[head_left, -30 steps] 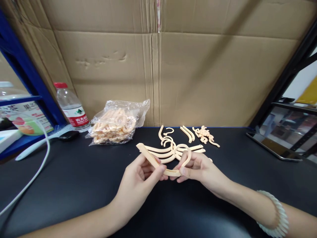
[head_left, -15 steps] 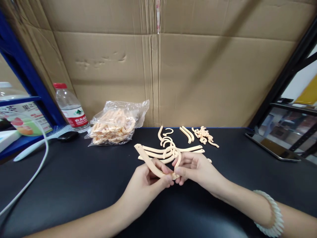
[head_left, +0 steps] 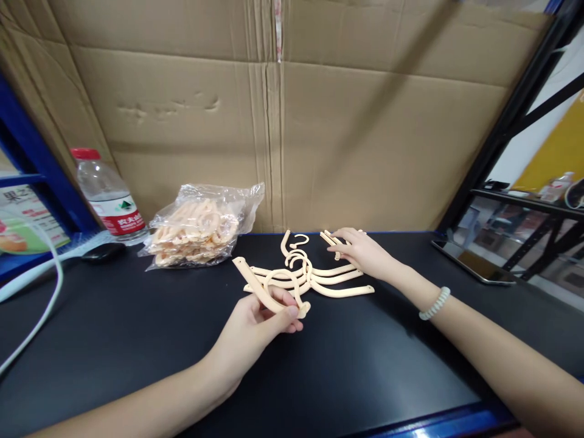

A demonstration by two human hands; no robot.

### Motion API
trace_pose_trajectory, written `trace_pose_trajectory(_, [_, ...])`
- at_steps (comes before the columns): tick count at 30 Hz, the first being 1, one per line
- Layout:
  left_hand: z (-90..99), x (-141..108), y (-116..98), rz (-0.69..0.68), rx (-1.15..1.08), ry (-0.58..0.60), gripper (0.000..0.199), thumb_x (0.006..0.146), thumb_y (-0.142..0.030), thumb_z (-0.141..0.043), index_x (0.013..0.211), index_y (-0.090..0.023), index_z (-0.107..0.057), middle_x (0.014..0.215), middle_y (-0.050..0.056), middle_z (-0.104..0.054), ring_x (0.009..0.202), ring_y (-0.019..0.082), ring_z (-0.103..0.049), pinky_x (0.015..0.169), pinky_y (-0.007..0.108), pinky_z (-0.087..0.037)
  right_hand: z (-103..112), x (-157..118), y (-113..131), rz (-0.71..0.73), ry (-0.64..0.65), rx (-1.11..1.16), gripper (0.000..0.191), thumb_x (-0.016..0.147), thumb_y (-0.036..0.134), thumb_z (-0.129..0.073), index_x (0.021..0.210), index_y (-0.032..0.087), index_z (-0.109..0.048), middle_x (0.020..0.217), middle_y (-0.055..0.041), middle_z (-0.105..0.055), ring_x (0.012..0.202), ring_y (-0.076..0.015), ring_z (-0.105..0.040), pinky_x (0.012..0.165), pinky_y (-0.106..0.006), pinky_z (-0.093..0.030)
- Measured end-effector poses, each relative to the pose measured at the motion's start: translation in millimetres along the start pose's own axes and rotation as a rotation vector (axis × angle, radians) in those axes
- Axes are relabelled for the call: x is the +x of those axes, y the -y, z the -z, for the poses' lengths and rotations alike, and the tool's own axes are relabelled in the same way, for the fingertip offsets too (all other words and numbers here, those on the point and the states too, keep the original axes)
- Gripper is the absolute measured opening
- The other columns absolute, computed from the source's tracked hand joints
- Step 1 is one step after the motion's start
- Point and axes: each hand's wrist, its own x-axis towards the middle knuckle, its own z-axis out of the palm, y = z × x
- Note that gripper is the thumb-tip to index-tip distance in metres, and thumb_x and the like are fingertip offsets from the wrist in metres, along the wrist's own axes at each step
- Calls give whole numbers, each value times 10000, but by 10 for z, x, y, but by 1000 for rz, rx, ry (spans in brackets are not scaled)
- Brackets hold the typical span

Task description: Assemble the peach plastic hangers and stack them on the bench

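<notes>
My left hand [head_left: 249, 334] is closed on a partly assembled beige plastic hanger [head_left: 253, 281]. One straight arm of it points up and left, and a curved hook [head_left: 295, 281] joins it near my fingertips. Behind this piece, several assembled hangers [head_left: 340, 293] lie overlapped on the black table. At the back right, my right hand [head_left: 367, 252] is over a few loose hanger arms [head_left: 329, 239], its fingers apart and partly touching them. The small pile of parts beyond is mostly hidden by that hand.
A clear bag of beige parts [head_left: 196, 231] lies left of centre. A loose arm [head_left: 285, 243] and hook [head_left: 300, 239] rest near the cardboard wall [head_left: 387, 134]. At left stand a red-capped bottle [head_left: 112, 201] and a black object [head_left: 104, 252]; a tablet-like device [head_left: 472, 263] lies right.
My right hand has let go of the hanger piece and moved right and back to the loose arms. The left hand still holds the piece. The view has shifted slightly right.
</notes>
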Motion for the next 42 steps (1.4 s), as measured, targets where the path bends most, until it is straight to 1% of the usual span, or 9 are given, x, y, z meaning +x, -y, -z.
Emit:
trace_pose_trajectory(3, [-3,3,2,11,-29,-6,246,715,-310,-772,810,-130,-634,799,11,-647,689,122,-649,657,192,-525,-72,15,-36,2,37,-16,244,852,69,-573,1004,200,-711,1202,-122,-579,1133,-283,-478,897,-440,-444])
trace_pose_trajectory(7, [-1,-2,-6,21,-80,-26,264,704,-304,-786,854,-128,-660,830,18,-668,692,121,-654,666,191,-538,-91,4,-74,1,43,81,211,848,62,-561,862,194,-725,985,-91,-652,940,-244,-525,809,-392,-465])
trace_pose_trajectory(11, [18,-5,-8,49,-148,-9,288,716,-288,-780,922,-115,-677,805,41,-689,750,139,-659,735,209,-550,-10,7,-13,-95,-163,255,186,878,130,-531,874,198,-705,886,-79,-597,845,-211,-523,752,-351,-456])
trace_pose_trajectory(15, [30,-8,-29,71,-228,-5,281,723,-238,-769,950,-97,-685,792,64,-697,781,151,-658,772,220,-551,136,36,125,-366,-449,585,162,895,287,-542,969,193,-650,691,-3,-522,632,-147,-503,601,-282,-420])
trace_pose_trajectory(19, [47,1,-46,92,-303,-30,228,729,-179,-751,928,-85,-691,814,90,-706,785,159,-668,787,218,-548,278,28,335,-566,-541,1018,255,877,380,-560,1039,184,-574,564,39,-555,490,-116,-499,485,-240,-386])
trace_pose_trajectory(23, [62,13,-43,84,-335,-23,207,735,-158,-742,923,-91,-688,817,95,-705,801,162,-669,792,213,-545,371,31,654,-658,-476,1301,319,792,383,-670,1000,168,-561,744,-55,-697,593,-149,-625,531,-259,-483])
trace_pose_trajectory(29, [39,-3,-25,84,-268,8,223,703,-206,-780,879,-101,-690,807,67,-698,753,165,-676,786,249,-558,426,54,1055,-580,-206,1574,356,791,381,-691,1058,186,-559,868,-70,-717,741,-194,-690,651,-317,-568])
trace_pose_trajectory(34, [38,-10,13,91,-92,39,267,687,-280,-795,874,-115,-703,864,69,-705,757,194,-691,788,298,-565,464,39,1121,-577,-217,1683,379,770,350,-732,1075,192,-571,976,-89,-703,839,-204,-686,733,-337,-579])
trace_pose_trajectory(42, [9,-20,-18,68,-9,63,254,668,-289,-799,833,-115,-716,794,69,-710,704,169,-658,729,287,-546,463,36,1230,-542,-218,1780,239,839,357,-664,1005,185,-671,909,-69,-703,866,-200,-676,748,-326,-562])
